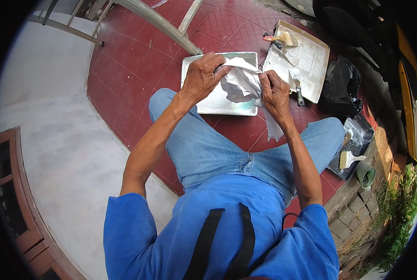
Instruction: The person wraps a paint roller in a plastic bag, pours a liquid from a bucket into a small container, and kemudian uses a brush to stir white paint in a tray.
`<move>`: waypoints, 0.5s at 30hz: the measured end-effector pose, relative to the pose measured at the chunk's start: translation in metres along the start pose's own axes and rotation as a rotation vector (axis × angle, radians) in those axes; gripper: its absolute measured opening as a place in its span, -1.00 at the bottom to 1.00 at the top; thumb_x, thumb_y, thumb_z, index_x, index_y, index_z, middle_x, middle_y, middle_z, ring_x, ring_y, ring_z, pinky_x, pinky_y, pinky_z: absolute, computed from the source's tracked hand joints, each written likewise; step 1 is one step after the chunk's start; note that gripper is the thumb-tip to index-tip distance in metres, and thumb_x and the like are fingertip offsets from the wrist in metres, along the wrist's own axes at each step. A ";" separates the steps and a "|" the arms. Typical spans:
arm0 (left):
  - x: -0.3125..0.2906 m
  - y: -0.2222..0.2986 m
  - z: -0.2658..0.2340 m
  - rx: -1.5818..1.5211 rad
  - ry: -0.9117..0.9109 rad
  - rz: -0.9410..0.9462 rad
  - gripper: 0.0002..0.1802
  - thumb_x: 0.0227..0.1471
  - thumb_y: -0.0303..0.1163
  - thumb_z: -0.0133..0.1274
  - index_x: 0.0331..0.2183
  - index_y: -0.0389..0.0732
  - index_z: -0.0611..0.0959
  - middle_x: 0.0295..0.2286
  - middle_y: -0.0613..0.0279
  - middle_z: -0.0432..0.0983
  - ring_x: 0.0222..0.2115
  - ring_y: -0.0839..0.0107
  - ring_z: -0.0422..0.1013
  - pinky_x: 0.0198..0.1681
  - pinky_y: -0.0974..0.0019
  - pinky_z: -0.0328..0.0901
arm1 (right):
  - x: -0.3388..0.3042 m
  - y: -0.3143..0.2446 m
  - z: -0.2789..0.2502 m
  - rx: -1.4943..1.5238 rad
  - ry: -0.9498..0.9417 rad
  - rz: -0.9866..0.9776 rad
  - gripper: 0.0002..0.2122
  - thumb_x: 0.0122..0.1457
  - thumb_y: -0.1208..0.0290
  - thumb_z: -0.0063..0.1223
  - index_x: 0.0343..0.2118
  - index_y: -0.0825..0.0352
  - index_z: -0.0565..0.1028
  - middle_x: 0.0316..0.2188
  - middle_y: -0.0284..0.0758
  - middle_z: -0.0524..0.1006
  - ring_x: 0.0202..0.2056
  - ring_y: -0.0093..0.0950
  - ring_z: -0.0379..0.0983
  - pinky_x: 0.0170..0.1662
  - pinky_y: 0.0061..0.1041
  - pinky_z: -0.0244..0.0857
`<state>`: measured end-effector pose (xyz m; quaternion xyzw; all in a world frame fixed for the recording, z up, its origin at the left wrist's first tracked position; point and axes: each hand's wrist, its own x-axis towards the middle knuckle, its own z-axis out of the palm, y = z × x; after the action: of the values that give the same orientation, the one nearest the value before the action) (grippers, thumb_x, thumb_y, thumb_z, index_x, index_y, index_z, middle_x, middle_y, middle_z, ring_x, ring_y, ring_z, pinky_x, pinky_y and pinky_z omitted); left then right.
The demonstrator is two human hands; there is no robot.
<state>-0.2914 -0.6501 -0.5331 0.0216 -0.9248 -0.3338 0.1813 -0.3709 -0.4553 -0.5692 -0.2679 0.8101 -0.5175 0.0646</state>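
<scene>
Sheet (246,78) gripped by left hand (203,77) and right hand (274,93), bunched crosswise between them over the white tray (206,107), trailing loosely near the right wrist.

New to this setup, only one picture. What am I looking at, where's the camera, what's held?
No machine here: these are a person's own bare hands. The one picture comes from a wide fisheye camera worn on the head, looking down, so edges bend and the person's blue shirt and jeans fill the lower middle. Picture left is the person's left.

The left hand and right hand hold a white cloth between them, above a white tray. Both sit on the red tiled floor: that tray and a paint-smeared tray to its right, with a brush and a scraper.
</scene>
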 end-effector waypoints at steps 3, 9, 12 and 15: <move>0.002 -0.005 -0.003 0.131 -0.022 0.017 -0.77 -0.07 -0.26 0.09 -0.48 -0.24 0.51 -0.61 0.17 0.31 -0.58 0.24 0.32 -0.52 0.21 0.21 | 0.010 0.002 0.003 -0.121 -0.010 -0.076 -0.71 0.18 0.30 -0.10 -0.59 0.41 0.32 -0.71 -0.14 0.30 -0.67 -0.37 0.26 -0.54 -0.38 0.15; 0.001 0.001 0.008 -0.060 0.166 -0.086 -0.81 0.01 -0.34 -0.02 -0.47 -0.29 0.49 -0.58 0.07 0.36 -0.56 0.13 0.34 -0.49 0.16 0.23 | 0.022 -0.019 -0.011 -0.186 -0.219 -0.023 -0.68 0.13 0.14 -0.04 -0.47 0.38 0.39 -0.61 -0.15 0.43 -0.56 -0.30 0.39 -0.44 -0.37 0.24; 0.001 -0.001 0.006 -0.029 0.137 -0.136 -0.80 0.03 -0.32 -0.02 -0.44 -0.27 0.50 -0.60 0.06 0.39 -0.59 0.21 0.36 -0.52 0.21 0.23 | 0.019 -0.028 -0.012 -0.287 -0.243 -0.141 -0.71 0.03 0.23 0.07 -0.36 0.41 0.41 -0.45 -0.11 0.48 -0.42 -0.20 0.45 -0.33 -0.33 0.29; 0.004 -0.004 0.002 0.066 0.090 -0.140 -0.78 0.04 -0.26 -0.02 -0.40 -0.24 0.54 -0.63 0.11 0.39 -0.64 0.31 0.35 -0.54 0.24 0.23 | 0.019 -0.010 -0.008 -0.249 -0.171 -0.266 -0.74 0.00 0.43 0.05 -0.25 0.43 0.41 -0.33 -0.07 0.47 -0.34 -0.14 0.45 -0.27 -0.31 0.30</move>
<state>-0.2963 -0.6524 -0.5355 0.1072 -0.9225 -0.3135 0.1982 -0.3863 -0.4611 -0.5535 -0.4215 0.8169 -0.3927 0.0304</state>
